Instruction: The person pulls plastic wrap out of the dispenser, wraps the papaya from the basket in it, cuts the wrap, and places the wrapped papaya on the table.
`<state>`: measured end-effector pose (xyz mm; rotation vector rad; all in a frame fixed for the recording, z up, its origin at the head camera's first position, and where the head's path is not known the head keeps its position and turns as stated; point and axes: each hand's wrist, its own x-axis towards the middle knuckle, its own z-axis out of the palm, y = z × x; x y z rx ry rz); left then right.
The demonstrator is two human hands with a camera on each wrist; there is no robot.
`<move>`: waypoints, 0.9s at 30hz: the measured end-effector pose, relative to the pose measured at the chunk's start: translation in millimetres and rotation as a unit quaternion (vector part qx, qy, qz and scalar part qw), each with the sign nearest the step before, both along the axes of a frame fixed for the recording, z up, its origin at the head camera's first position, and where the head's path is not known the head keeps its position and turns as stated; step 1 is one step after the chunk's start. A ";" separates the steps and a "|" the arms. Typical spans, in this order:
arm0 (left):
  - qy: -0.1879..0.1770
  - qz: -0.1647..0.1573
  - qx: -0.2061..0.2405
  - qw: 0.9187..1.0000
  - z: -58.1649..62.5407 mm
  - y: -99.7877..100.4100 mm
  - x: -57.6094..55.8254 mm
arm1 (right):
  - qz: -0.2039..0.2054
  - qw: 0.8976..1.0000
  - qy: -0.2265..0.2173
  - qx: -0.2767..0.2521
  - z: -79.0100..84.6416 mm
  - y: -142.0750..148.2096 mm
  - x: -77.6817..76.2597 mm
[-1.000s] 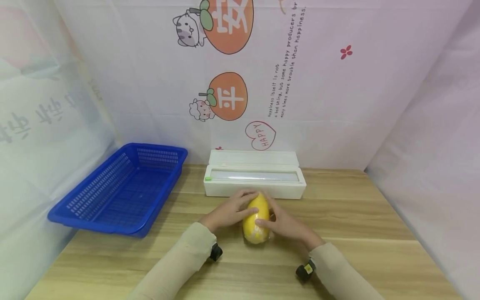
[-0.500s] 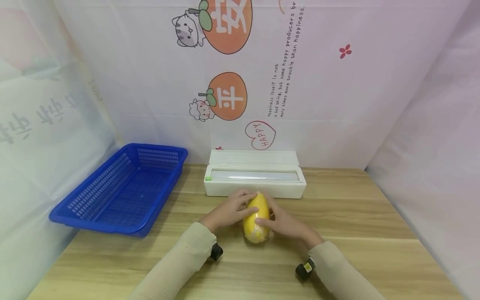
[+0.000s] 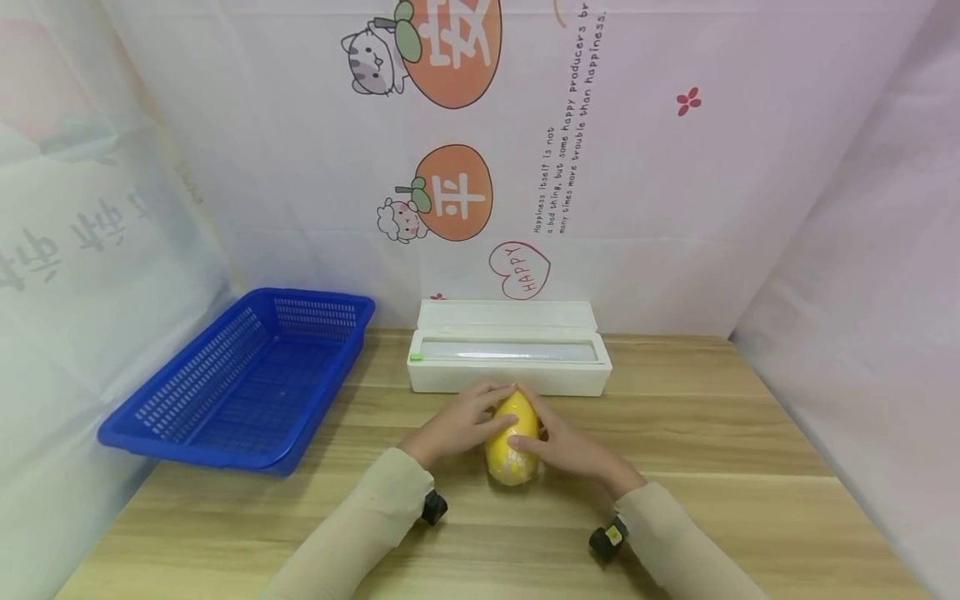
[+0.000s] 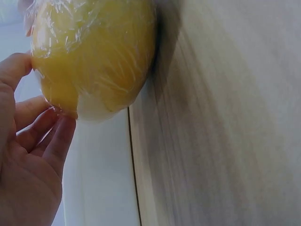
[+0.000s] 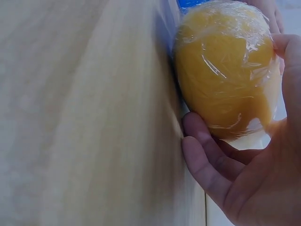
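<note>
A yellow oval fruit (image 3: 511,460), wrapped in clear cling film, lies on the table with its long side pointing away from me. My left hand (image 3: 459,423) holds its left side, with thumb and fingers against the film. On the other side my right hand (image 3: 568,446) grips it, thumb on top and fingers round the far end. The wrist views show wrinkled film on the fruit (image 4: 101,56), and several right fingers (image 5: 207,162) beside its lower part at the table. Just behind the fruit stands a white cling film box (image 3: 510,382) with its lid raised.
A blue plastic basket (image 3: 281,462) with slotted sides stands at the left of the wooden table (image 3: 697,467). White printed cloth (image 3: 637,208) hangs behind the table and along both sides. The film roll (image 3: 510,351) shows inside the box.
The right hand's fingers have shifted slightly left over the fruit's far end. The fruit, the left hand, the box and the basket stay in place.
</note>
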<state>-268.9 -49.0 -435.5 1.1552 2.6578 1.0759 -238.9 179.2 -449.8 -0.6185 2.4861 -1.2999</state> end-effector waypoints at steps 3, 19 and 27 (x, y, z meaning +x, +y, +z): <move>-0.006 -0.006 0.009 1.000 -0.7 0.1 -2.2 | -0.001 1.000 -0.001 -0.001 1.2 -0.1 -0.5; 0.040 -0.008 -0.046 0.998 -0.8 -0.7 -7.1 | -0.011 1.000 0.003 -0.006 2.2 -3.2 -2.1; -0.004 0.000 -0.019 1.000 -0.5 -2.7 -3.2 | -0.032 0.999 -0.017 0.000 0.3 -3.6 -1.8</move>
